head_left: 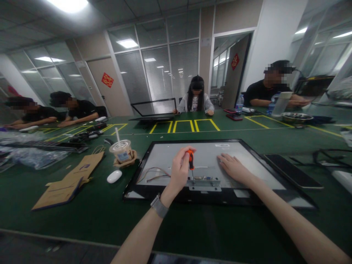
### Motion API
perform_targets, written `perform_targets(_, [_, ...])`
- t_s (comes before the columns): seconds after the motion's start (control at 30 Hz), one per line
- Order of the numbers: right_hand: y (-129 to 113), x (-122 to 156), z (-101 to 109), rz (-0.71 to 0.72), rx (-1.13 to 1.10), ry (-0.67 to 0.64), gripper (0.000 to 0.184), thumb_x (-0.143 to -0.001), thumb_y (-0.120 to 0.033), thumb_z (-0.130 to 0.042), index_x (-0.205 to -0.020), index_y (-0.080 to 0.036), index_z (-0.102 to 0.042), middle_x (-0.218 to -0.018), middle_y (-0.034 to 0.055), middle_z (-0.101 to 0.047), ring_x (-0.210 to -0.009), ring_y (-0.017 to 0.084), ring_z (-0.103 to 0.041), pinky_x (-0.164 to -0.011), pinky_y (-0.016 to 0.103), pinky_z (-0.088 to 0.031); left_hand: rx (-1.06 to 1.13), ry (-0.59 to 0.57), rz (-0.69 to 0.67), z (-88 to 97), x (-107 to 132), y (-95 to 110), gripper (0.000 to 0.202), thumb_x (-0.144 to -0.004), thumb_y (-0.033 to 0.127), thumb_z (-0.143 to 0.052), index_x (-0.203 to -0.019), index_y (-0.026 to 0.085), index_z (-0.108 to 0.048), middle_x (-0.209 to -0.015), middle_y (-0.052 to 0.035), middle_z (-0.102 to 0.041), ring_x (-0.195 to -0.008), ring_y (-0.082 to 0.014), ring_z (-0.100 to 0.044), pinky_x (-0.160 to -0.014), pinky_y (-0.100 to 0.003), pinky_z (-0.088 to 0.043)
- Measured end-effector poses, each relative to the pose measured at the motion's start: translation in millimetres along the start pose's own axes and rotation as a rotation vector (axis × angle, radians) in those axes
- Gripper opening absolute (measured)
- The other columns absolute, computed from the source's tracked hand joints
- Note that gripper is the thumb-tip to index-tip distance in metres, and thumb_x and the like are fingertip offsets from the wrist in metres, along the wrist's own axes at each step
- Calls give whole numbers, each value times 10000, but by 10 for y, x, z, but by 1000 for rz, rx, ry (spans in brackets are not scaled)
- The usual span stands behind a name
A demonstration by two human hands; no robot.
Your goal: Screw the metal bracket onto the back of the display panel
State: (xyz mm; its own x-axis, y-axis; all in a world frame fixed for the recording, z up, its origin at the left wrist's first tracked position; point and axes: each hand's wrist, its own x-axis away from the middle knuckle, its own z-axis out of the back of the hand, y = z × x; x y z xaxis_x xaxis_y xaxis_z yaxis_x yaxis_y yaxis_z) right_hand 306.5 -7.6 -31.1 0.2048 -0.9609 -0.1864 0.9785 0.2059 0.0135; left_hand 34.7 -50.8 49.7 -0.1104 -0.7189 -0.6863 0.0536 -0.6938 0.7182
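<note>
A flat display panel [165,156] with a black frame lies back side up on the green table in front of me. My left hand [180,165] is closed around an orange and black screwdriver [191,160], held upright. Its shaft points down at a metal bracket [205,184] with connectors along the panel's near edge; whether the tip sits in a screw is too small to tell. My right hand [232,167] rests flat on the panel's right half, fingers spread, holding nothing. Thin cables [154,175] lie on the panel left of the bracket.
Left of the panel stand an iced drink cup [121,151] in a cardboard holder, a white mouse [114,176] and a brown paper bag [71,179]. A black phone-like slab [293,170] lies on the right. Several people sit around the table; another panel [154,110] stands tilted opposite.
</note>
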Motion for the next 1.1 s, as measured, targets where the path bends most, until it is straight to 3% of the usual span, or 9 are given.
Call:
perform_targets(0.33, [18, -10, -45, 6, 6, 31, 511, -986, -303, -232, -1400, -156, -491, -1454, 181, -494, -1332, 312, -471, -1069, 518, -386, -42, -12, -28, 0, -25, 24, 179, -923, 256, -544, -1013, 204, -690, -904, -51, -604, -844, -160, -572, -789, -291, -471])
perform_targets(0.63, [18, -13, -39, 6, -3, 22, 514, -986, -312, -227, -1401, -162, -490, -1459, 175, -491, -1349, 304, -453, -1081, 520, -372, 9, 31, -6, -1, -12, 28, 279, -988, 302, -413, -1017, 183, -664, -901, -65, -629, -855, -173, -606, -779, -306, -483])
perform_targets(0.87, [-8, 1, 7, 2, 1, -9, 529, -986, -298, -215, -1411, -128, -480, -1474, 193, -466, -1359, 318, -438, -1083, 515, -370, -21, 37, -17, 3, -1, 5, 243, -971, 304, -465, -1029, 187, -670, -953, -77, -654, -885, -180, -621, -812, -314, -490])
perform_targets(1.1, [2, -1, -14, -1, -13, 19, 514, -988, -307, -219, -1401, -170, -492, -1465, 170, -486, -1357, 302, -445, -1080, 520, -373, -104, 132, -40, 16, -24, 5, 123, -879, 281, -623, -930, 205, -705, -797, -12, -526, -752, -141, -545, -739, -274, -475])
